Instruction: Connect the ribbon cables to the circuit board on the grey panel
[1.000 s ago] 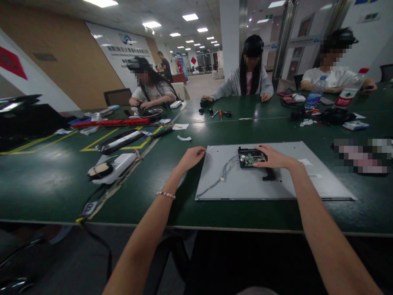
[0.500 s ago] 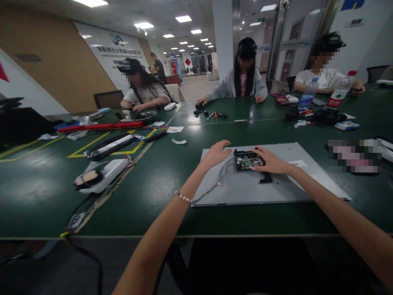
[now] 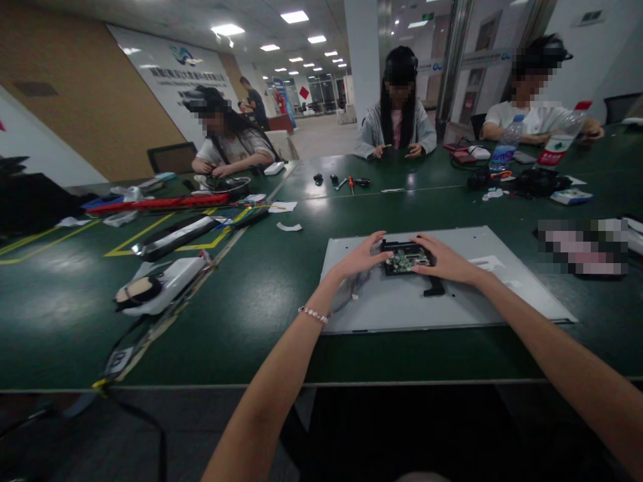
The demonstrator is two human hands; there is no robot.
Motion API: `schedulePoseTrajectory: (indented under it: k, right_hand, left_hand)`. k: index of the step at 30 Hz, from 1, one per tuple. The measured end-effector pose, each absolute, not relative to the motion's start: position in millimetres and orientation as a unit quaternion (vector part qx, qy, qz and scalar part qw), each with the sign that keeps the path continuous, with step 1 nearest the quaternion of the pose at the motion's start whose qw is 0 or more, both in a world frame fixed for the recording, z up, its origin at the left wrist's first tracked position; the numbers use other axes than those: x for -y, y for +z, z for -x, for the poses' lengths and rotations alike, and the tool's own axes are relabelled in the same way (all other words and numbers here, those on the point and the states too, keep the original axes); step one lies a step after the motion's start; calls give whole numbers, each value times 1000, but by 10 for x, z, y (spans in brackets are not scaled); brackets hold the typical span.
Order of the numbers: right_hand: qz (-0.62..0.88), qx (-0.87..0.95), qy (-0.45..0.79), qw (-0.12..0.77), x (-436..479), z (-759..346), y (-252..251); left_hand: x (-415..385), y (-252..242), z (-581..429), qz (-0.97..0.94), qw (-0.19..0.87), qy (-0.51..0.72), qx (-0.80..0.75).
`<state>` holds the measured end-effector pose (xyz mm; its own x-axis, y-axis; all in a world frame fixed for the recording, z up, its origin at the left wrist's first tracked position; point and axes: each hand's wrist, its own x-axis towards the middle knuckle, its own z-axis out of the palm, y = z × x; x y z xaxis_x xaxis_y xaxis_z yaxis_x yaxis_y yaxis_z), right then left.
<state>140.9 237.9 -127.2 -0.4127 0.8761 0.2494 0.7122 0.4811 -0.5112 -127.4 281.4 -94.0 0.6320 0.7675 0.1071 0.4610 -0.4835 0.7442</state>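
Note:
A green circuit board in a black frame (image 3: pixel 404 261) lies on a flat light-grey panel (image 3: pixel 386 311) in front of me. My left hand (image 3: pixel 362 258) grips the frame's left edge, thumb at the near side and fingers at the far side. At the opposite edge, my right hand (image 3: pixel 445 260) is closed round the frame in the same way. A black L-shaped piece (image 3: pixel 435 289) sticks out below the board, near my right palm. Grey cables (image 3: pixel 346 304) run from beneath my left hand over the panel; their upper part is hidden.
On the green table (image 3: pixel 241 321), a white device with a strap (image 3: pixel 161 288) stands to the left. A phone-like slab (image 3: pixel 580 248) lies at right. Across sit several people, with an orange screwdriver (image 3: pixel 351 184), small tools and bottles (image 3: pixel 507 144) before them.
My left hand has moved right, from beside the board onto its left edge. My right hand stays at the right edge. The person opposite has drawn one arm in toward their body.

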Motion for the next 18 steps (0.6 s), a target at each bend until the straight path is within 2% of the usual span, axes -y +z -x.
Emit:
schedulePoseTrajectory:
  k: [7, 18]
  right_hand:
    - [467, 818, 178, 285, -2371, -1404, -1266]
    - [469, 811, 208, 281, -2338, -1381, -1263]
  left_hand:
    - [-2762, -940, 1271, -872, 333, 149, -327]
    - [-2697, -932, 1300, -864, 334, 188, -326]
